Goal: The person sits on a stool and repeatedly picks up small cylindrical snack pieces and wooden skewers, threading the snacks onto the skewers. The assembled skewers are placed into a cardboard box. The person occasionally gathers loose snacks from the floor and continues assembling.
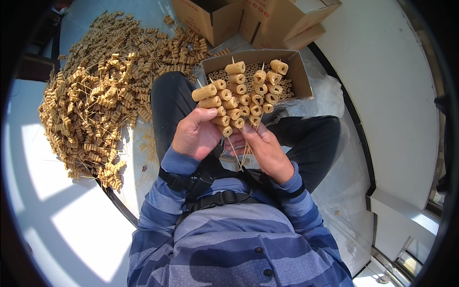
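Note:
Between my hands I hold a bunch of wooden skewers (pixel 234 103) threaded with short, golden-brown hollow rolls, fanned out over my lap. My left hand (pixel 197 131) is closed round the left side of the bunch, its thumb pressed on the lower rolls. Bare skewer ends point down toward my belly. My right hand (pixel 265 148) pinches the bunch just below the rolls on the right, near those sticks. Just beyond the bunch stands an open cardboard box (pixel 302 79) with rows of similar rolls in it, partly hidden by the skewers I hold.
A large heap of skewered rolls (pixel 103 91) covers the floor at my left, reaching to the back. Brown cardboard cartons (pixel 277 21) stand at the far side. Clear plastic sheeting (pixel 330 95) lies right of the box. A white wall (pixel 387 95) runs along the right.

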Demonstrator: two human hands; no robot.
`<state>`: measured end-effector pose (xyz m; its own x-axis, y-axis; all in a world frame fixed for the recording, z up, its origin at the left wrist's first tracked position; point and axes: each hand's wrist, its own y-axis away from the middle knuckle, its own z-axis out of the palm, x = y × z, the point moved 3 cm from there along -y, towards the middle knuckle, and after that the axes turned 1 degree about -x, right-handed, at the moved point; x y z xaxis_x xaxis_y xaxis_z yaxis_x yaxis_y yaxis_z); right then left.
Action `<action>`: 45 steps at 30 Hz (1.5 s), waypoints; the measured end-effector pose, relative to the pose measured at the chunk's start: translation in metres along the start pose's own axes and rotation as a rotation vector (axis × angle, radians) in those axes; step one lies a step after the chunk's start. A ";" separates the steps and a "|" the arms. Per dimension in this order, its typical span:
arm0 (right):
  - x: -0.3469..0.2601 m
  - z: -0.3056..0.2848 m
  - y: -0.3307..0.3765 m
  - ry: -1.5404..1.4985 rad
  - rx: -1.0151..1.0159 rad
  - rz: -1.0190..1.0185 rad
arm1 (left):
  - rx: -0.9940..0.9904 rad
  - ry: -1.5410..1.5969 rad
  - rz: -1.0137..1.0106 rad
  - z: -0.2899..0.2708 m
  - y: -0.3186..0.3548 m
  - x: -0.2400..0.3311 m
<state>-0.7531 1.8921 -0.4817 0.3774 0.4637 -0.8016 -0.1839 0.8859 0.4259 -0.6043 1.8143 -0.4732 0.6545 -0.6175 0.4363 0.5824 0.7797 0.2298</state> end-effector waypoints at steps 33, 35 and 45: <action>-0.001 0.004 0.014 0.000 -0.224 0.239 | -0.074 0.107 -0.049 -0.020 0.001 0.002; -0.001 0.002 0.014 0.037 -0.193 0.222 | -0.062 0.090 -0.052 -0.022 0.002 0.003; -0.004 -0.008 0.004 0.252 -0.006 0.014 | -0.068 0.064 -0.098 -0.034 0.000 -0.006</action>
<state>-0.7626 1.8943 -0.4804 0.1362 0.4642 -0.8752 -0.1932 0.8789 0.4361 -0.5917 1.8141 -0.5054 0.6209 -0.6973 0.3582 0.6751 0.7079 0.2077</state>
